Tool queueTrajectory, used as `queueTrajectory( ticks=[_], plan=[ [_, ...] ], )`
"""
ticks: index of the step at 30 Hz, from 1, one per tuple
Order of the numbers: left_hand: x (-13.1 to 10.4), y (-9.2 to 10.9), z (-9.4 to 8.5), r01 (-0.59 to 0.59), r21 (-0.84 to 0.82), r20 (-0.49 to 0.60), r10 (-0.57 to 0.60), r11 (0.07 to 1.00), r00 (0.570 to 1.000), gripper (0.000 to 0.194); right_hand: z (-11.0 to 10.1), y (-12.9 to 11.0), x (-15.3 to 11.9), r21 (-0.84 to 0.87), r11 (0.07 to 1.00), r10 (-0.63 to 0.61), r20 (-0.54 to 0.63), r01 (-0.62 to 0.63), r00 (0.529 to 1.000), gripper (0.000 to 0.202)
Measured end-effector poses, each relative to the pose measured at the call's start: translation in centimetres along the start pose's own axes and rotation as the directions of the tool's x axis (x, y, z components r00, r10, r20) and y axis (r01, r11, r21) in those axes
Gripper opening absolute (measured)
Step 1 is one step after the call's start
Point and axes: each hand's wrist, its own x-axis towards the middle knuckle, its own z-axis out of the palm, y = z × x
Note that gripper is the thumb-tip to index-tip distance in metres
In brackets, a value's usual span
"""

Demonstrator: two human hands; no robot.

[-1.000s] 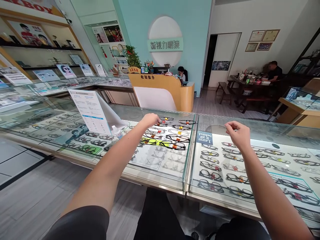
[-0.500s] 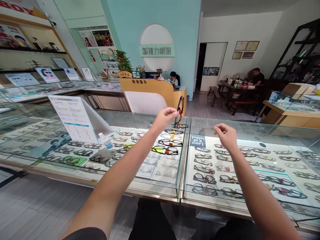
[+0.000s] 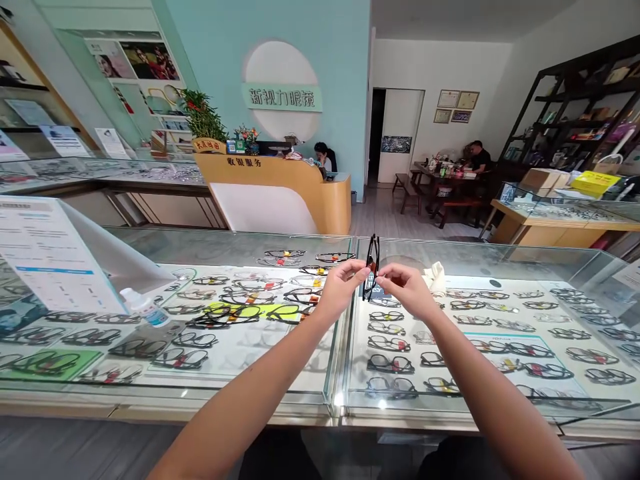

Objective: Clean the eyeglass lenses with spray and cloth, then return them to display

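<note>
One pair of black glasses [image 3: 371,248] is held near the center of the frame, turned nearly edge-on and upright above the table [image 3: 227,243], with an orange-red tag on it. The left hand [image 3: 346,279] pinches it from the left between thumb and fingers; the right hand [image 3: 404,285] pinches it from the right, its fingers drawn in narrow.

Just right of the right hand, a crumpled cream cloth [image 3: 437,279] sits on the glass top. Rows of other glasses [image 3: 389,343] fill both glass cases of the table, across the lower left and lower right. A small white-capped bottle [image 3: 153,312] leans toward the lower right at left of center, just beside a white folded sign [image 3: 55,257] at the left edge.

Farther off, a wooden desk [image 3: 335,203] stands in the upper middle, a person [image 3: 323,158] behind it and a leafy plant [image 3: 204,120] at its left end. A second person [image 3: 479,159] sits in the upper right, near dark shelves [image 3: 550,110].
</note>
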Motion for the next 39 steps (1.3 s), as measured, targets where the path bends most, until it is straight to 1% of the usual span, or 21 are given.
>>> queueTrajectory(
  ticks=[4,7,11,14,17,20,22,23,25,27,29,31,32,33,35,39],
  plan=[
    [-0.1,-0.3,-0.2,-0.029,0.034,0.007,0.029,0.999,1.0,0.044,0.3,0.1,-0.1,-0.022,1.0,0.019,0.002,-0.019,1.0,0.041],
    [-0.1,-0.5,-0.2,-0.039,0.036,0.007,0.039,0.999,0.999,0.044,0.2,0.2,0.0,-0.062,0.998,0.009,-0.022,-0.01,1.0,0.035],
    [0.2,-0.7,-0.5,-0.028,0.031,-0.019,0.029,0.999,0.999,0.049,-0.3,0.4,0.1,-0.125,0.992,-0.042,-0.116,0.027,0.992,0.029],
    [0.4,-0.8,-1.0,-0.015,0.064,-0.022,0.017,0.998,1.0,0.05,-1.2,0.1,0.0,-0.221,0.975,-0.059,-0.202,0.013,0.978,0.028],
    [0.6,-0.7,-1.4,-0.051,0.149,-0.007,0.053,0.988,0.999,0.044,-2.3,-0.4,-0.2,-0.326,0.945,-0.113,-0.333,-0.002,0.936,0.03],
    [0.6,-0.7,-1.6,-0.105,0.241,0.037,0.099,0.965,0.994,0.038,-3.2,-0.7,-0.2,-0.415,0.91,-0.232,-0.459,0.024,0.857,0.03],
    [0.6,-0.9,-1.6,-0.115,0.266,0.064,0.102,0.957,0.993,0.036,-3.4,-0.8,-0.2,-0.468,0.882,-0.322,-0.496,0.064,0.807,0.03],
    [0.6,-1.0,-1.6,-0.105,0.254,0.072,0.089,0.961,0.993,0.036,-3.3,-0.8,-0.2,-0.486,0.87,-0.358,-0.499,0.087,0.789,0.031],
    [0.5,-1.1,-1.4,-0.049,0.189,0.071,0.036,0.981,0.997,0.039,-2.9,-0.8,-0.2,-0.517,0.845,-0.422,-0.488,0.137,0.764,0.033],
    [0.4,-1.2,-1.2,0.003,0.119,0.056,-0.01,0.993,0.998,0.041,-2.1,-0.6,-0.4,-0.564,0.802,-0.491,-0.433,0.198,0.756,0.029],
    [0.2,-1.2,-1.1,0.0,0.107,0.051,-0.006,0.994,0.999,0.04,-1.2,-0.3,-0.5,-0.63,0.729,-0.544,-0.294,0.269,0.786,0.023],
    [0.1,-1.1,-0.9,-0.049,0.146,0.071,0.039,0.988,0.997,0.037,-0.5,0.0,-0.6,-0.697,0.634,-0.56,-0.115,0.335,0.821,0.025],
    [0.1,-1.1,-0.9,-0.075,0.17,0.077,0.062,0.983,0.995,0.036,-0.3,0.1,-0.6,-0.724,0.588,-0.561,-0.044,0.36,0.827,0.027],
    [0.1,-1.0,-0.9,-0.094,0.19,0.077,0.081,0.977,0.994,0.035,-0.2,0.2,-0.5,-0.75,0.545,-0.565,0.002,0.375,0.825,0.029],
    [0.1,-0.9,-0.9,-0.114,0.213,0.06,0.104,0.97,0.993,0.035,-0.3,0.3,-0.4,-0.792,0.479,-0.584,0.036,0.38,0.811,0.027],
    [0.3,-0.5,-1.2,-0.081,0.173,-0.045,0.09,0.982,0.995,0.039,-1.1,0.5,-0.2,-0.854,0.414,-0.589,0.013,0.316,0.808,0.024]
  ],
)
